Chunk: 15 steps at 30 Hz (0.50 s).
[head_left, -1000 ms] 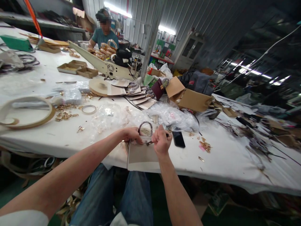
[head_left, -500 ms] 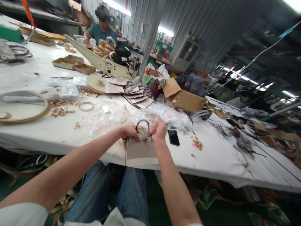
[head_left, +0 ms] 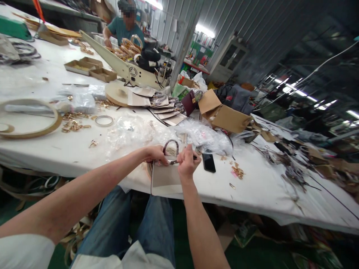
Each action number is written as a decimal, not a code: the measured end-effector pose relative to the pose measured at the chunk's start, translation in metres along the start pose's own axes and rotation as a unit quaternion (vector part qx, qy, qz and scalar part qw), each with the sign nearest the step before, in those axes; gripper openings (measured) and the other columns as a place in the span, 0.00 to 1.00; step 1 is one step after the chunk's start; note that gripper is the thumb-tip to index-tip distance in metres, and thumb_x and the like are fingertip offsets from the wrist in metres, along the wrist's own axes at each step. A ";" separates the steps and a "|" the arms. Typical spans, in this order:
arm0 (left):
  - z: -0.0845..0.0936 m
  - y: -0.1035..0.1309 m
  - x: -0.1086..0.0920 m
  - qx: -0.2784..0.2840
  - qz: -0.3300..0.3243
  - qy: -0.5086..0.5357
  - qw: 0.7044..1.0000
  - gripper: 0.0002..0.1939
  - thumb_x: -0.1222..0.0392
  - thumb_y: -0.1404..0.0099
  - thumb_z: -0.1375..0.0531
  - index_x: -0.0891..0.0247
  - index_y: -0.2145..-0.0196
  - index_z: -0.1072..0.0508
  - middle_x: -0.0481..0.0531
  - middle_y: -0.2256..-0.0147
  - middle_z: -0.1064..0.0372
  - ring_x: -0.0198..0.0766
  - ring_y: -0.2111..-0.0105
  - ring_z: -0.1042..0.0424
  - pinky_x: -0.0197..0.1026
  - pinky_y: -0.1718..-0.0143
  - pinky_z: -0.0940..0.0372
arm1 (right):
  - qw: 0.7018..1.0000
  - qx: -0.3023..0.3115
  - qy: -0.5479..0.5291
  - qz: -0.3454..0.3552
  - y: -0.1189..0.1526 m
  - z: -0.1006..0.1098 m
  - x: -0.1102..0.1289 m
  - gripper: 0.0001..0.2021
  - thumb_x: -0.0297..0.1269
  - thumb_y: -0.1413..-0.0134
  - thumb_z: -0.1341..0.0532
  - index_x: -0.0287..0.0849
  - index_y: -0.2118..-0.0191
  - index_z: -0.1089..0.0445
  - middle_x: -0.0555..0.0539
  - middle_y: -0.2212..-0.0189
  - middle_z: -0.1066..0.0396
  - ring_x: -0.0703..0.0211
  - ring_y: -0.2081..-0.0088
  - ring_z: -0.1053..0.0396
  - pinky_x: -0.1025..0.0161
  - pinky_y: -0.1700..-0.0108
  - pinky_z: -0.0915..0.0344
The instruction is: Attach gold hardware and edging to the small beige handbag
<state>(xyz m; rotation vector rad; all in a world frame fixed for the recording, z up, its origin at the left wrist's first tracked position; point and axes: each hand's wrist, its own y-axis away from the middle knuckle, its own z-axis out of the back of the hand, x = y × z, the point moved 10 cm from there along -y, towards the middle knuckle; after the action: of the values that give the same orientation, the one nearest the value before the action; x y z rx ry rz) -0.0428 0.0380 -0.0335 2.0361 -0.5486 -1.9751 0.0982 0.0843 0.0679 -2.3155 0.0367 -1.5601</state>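
Note:
A flat beige bag panel [head_left: 166, 179] lies at the table's front edge, with a dark looped bag handle [head_left: 171, 142] standing up at its far edge. My left hand [head_left: 157, 154] is closed on that far edge at the handle's left base. My right hand [head_left: 188, 160] is in a fist just right of the handle. It grips a slim dark tool [head_left: 174, 162] whose tip reaches left to the panel's edge by my left fingers. The fist hides most of the tool, so its exact kind does not show.
A black phone [head_left: 208, 163] and gold metal fittings [head_left: 238, 171] lie to the right. Crumpled clear plastic [head_left: 134, 130] spreads behind my hands. Farther back are stacked bag panels [head_left: 140, 100], a cardboard box [head_left: 231, 118] and a tape roll [head_left: 104, 120]. Another person [head_left: 127, 28] works across the table.
My right hand has come down slightly and turned; the dark tool now shows in its fist, its tip at the panel's edge. My left hand keeps its hold. The view has shifted a little.

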 end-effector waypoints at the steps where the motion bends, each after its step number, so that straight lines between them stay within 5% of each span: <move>1: -0.001 0.001 -0.001 0.000 0.000 -0.002 1.000 0.17 0.61 0.63 0.18 0.60 0.74 0.16 0.48 0.74 0.21 0.37 0.74 0.27 0.36 0.75 0.35 | 1.000 0.001 0.003 -0.002 -0.001 0.000 0.000 0.41 0.73 0.36 0.27 0.51 0.79 0.49 0.60 0.84 0.53 0.67 0.83 0.53 0.61 0.80 0.54; 9: -0.003 0.003 -0.002 0.002 -0.002 0.010 1.000 0.18 0.60 0.62 0.19 0.63 0.70 0.12 0.52 0.71 0.17 0.41 0.71 0.23 0.39 0.72 0.29 | 0.999 0.007 -0.051 -0.006 0.003 0.003 0.015 0.42 0.67 0.34 0.25 0.50 0.81 0.51 0.60 0.85 0.56 0.69 0.84 0.56 0.62 0.82 0.56; 15: -0.002 0.000 -0.004 0.018 -0.004 0.018 1.000 0.19 0.60 0.62 0.18 0.62 0.70 0.12 0.50 0.72 0.18 0.40 0.72 0.25 0.38 0.73 0.30 | 0.998 0.020 -0.050 -0.033 0.008 -0.006 0.006 0.41 0.67 0.37 0.24 0.50 0.81 0.48 0.60 0.84 0.55 0.69 0.84 0.55 0.62 0.82 0.57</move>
<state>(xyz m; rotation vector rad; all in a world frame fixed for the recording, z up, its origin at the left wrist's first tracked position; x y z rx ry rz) -0.0412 0.0399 -0.0302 2.0943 -0.5730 -1.9434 0.0963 0.0738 0.0726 -2.3817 -0.0961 -1.4604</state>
